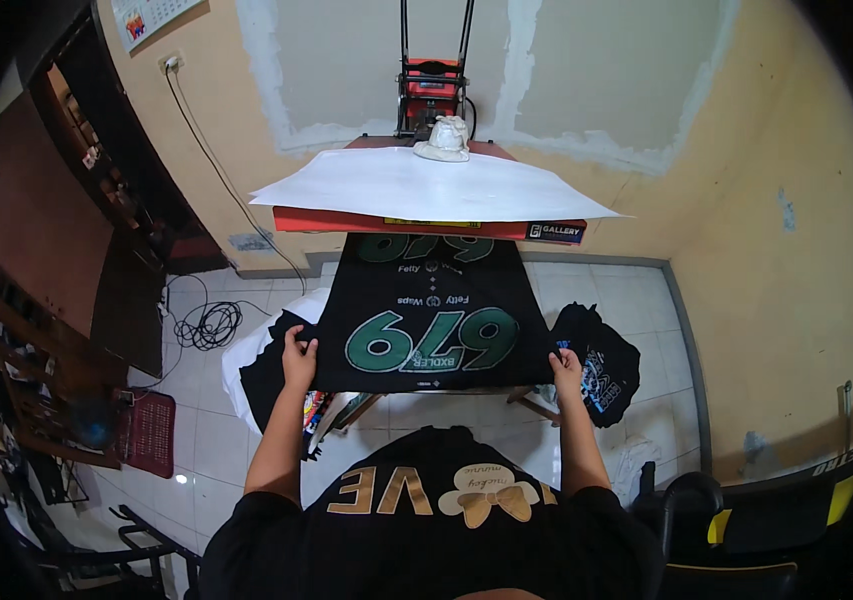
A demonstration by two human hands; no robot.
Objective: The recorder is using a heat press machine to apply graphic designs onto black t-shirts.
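A black cloth (433, 290) with large green figures and small pale print lies spread on the heat press, its far end under the raised red upper plate (346, 222). My left hand (298, 360) pinches the cloth's near left edge. At the near right corner, my right hand (566, 372) grips the edge between thumb and fingers. The cloth looks flat and stretched between both hands. A white sheet (376, 185) covers the top of the upper plate, and a crumpled whitish cloth (446, 138) sits on it near the press handle (433, 80).
Black fabric (264, 385) and white fabric (236, 365) hang at the left; a black garment with blue print (601, 365) is at the right. Coiled black cable (208, 325) and a red basket (149, 432) are on the tiled floor. A black chair (691, 495) stands lower right.
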